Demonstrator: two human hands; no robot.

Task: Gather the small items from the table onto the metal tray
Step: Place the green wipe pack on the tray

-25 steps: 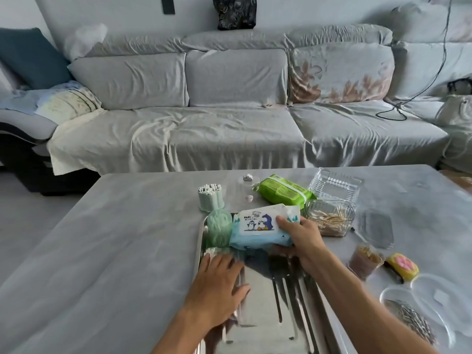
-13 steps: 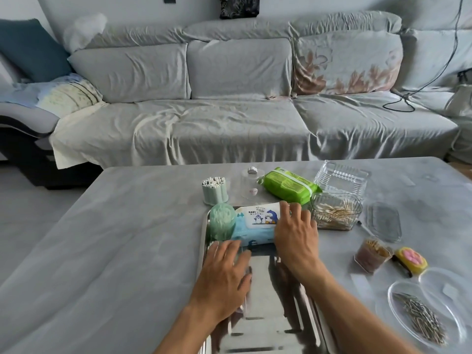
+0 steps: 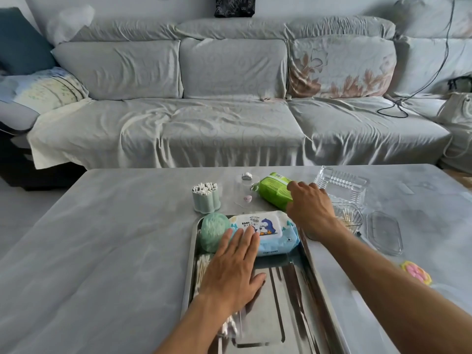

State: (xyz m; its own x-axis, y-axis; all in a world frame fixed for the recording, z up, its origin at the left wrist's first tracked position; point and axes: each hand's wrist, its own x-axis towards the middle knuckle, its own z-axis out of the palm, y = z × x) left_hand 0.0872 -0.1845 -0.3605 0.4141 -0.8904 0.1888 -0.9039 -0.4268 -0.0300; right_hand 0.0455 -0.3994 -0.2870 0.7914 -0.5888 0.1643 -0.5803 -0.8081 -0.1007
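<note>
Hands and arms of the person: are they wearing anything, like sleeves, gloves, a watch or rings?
No. Both the left hand and the right hand are bare, with no gloves, and no rings show on the fingers. Both forearms are bare as far as the picture shows: no sleeves, watch or bracelet.

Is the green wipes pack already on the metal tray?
No. The green pack lies on the table beyond the tray, under the right hand.
</note>
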